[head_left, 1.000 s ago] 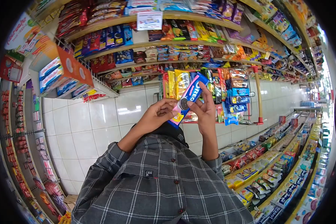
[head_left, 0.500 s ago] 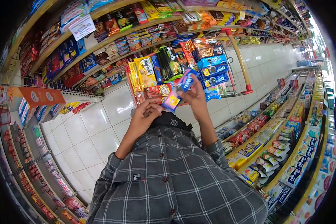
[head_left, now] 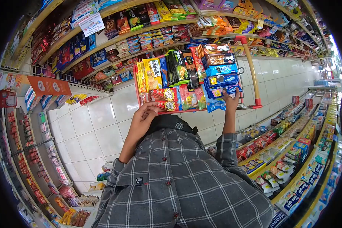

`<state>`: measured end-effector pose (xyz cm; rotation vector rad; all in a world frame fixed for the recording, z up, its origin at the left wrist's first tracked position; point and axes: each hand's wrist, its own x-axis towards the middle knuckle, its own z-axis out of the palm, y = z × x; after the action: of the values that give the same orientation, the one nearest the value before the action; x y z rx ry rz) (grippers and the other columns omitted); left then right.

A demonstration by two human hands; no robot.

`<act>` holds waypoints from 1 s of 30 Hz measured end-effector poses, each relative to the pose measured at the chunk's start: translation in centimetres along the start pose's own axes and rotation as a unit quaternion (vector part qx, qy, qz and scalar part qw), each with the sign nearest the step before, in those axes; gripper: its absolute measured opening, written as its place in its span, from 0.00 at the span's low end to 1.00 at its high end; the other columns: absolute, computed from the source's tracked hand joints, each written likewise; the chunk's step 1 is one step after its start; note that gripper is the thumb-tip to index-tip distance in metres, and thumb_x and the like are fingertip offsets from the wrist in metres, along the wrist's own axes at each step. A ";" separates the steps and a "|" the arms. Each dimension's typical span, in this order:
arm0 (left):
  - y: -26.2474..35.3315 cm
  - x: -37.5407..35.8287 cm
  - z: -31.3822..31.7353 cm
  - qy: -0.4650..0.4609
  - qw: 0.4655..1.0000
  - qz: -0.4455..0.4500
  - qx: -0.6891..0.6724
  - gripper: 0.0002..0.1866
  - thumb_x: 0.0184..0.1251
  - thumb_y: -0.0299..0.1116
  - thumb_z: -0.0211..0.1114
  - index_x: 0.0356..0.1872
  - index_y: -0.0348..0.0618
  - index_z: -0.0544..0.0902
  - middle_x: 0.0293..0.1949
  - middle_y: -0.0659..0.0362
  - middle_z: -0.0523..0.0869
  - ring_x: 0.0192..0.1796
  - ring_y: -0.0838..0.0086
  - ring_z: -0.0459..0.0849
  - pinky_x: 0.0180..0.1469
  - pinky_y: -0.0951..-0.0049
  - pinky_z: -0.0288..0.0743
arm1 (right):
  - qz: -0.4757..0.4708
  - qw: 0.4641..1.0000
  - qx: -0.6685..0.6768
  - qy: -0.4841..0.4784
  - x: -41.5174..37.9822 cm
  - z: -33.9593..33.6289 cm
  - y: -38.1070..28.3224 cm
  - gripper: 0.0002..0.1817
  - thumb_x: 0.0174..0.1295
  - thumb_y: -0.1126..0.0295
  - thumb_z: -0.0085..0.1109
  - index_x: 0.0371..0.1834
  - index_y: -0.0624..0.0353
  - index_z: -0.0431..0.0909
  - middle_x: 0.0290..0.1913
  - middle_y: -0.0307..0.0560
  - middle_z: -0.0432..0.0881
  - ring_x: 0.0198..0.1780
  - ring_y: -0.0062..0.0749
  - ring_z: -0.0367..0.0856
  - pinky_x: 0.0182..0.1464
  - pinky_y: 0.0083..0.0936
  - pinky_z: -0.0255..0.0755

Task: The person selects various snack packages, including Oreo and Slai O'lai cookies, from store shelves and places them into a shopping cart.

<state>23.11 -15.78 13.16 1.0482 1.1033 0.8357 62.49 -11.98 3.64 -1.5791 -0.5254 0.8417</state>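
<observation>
Probably the red-framed cart [head_left: 251,70], so crowded with snack packs [head_left: 177,67], is the chief hazard: a nudge could topple the blue stack [head_left: 221,79] near its handle. Beside the red packets [head_left: 168,99] at the near edge, the left hand [head_left: 142,117] has curled fingers, whether closed I cannot tell, and a brush could disturb them; the right hand's [head_left: 231,98] fingers clamp a pink-and-blue cookie pack [head_left: 216,93] at the stack's near end, where loosened grip could let it slide.
</observation>
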 end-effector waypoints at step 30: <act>-5.1 10.2 -21.5 0.198 0.926 0.145 0.288 0.12 0.60 0.30 0.64 0.45 0.38 0.81 0.38 0.52 0.86 0.40 0.65 0.84 0.45 0.69 0.77 | -0.231 0.908 -0.339 0.088 0.1 -1.0 3.8 0.33 0.64 0.57 0.61 0.66 0.67 0.65 0.70 0.65 0.62 0.73 0.52 0.56 0.69 0.40 0.59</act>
<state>5.13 -2.80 3.16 1.6064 1.6209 1.0154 62.85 -13.32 -0.04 -2.0085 -1.0877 0.1384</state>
